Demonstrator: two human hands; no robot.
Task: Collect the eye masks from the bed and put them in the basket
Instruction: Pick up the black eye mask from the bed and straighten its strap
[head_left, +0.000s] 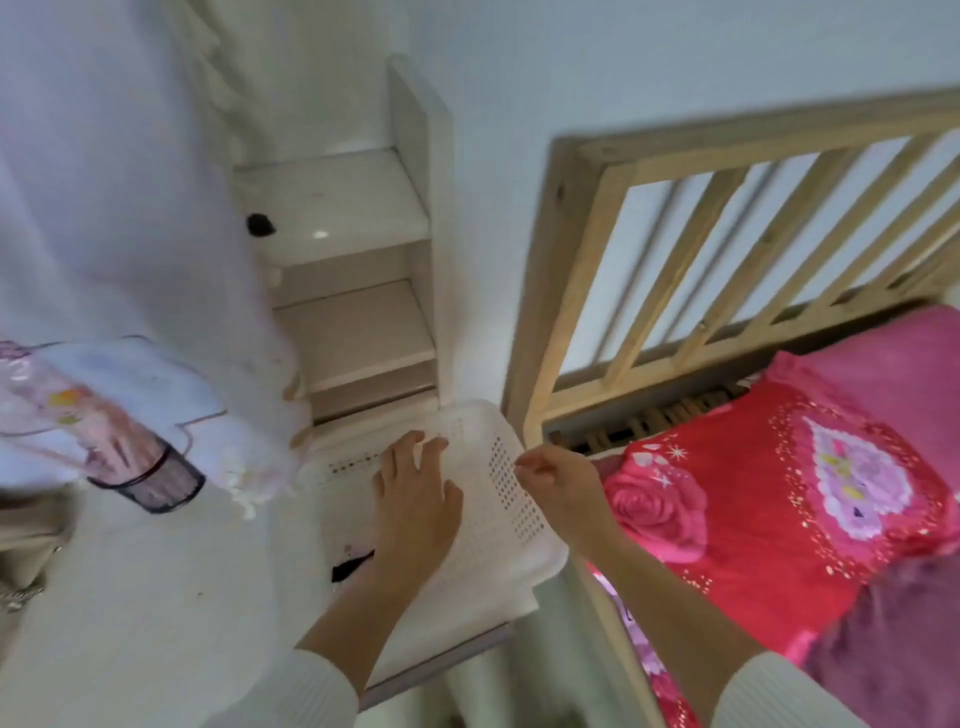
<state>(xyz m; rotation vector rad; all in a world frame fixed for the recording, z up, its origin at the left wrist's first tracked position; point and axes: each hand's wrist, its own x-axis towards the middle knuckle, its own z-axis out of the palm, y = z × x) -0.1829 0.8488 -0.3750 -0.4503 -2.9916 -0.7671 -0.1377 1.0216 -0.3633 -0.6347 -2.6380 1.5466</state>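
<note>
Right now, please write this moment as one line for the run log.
stage: at basket | left hand: open, over white basket | right hand: pinching basket rim | dark item in basket, unclear | bed: no masks seen

We are in a home bedroom; a wooden bed (675, 270) with a slatted headboard stands against a pale wall, dressed in a red and pink floral bedcover (769, 499); beside it we see white shelves (353, 270), a sheer pale curtain (114, 182), and a white perforated basket (509, 499) on a low surface.
</note>
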